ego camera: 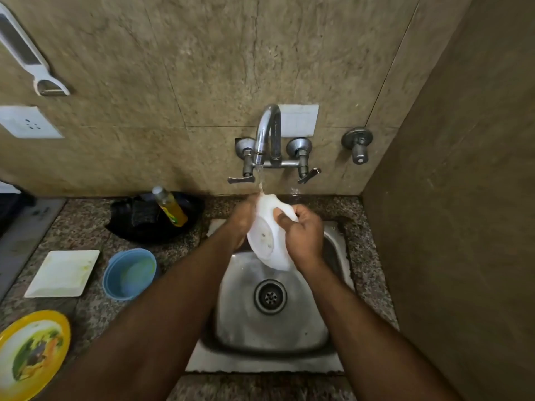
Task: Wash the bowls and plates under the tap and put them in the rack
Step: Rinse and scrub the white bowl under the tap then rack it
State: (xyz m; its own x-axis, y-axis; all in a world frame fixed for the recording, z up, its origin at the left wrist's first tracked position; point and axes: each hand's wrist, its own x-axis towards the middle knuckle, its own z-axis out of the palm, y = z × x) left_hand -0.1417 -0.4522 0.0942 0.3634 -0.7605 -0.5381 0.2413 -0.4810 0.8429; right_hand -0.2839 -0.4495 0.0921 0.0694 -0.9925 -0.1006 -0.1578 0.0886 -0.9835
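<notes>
Over sink (335,238), both hands' grip on bowl (267,241)

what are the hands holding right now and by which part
A white bowl, tipped on its side under the running tap. The right hand grips its outer wall near the rim; the left hand is on the opposite side, mostly hidden.

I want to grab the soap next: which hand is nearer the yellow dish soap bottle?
Left. The left hand holds the white bowl just right of the soap bottle; the right hand grips the bowl's far side.
</notes>
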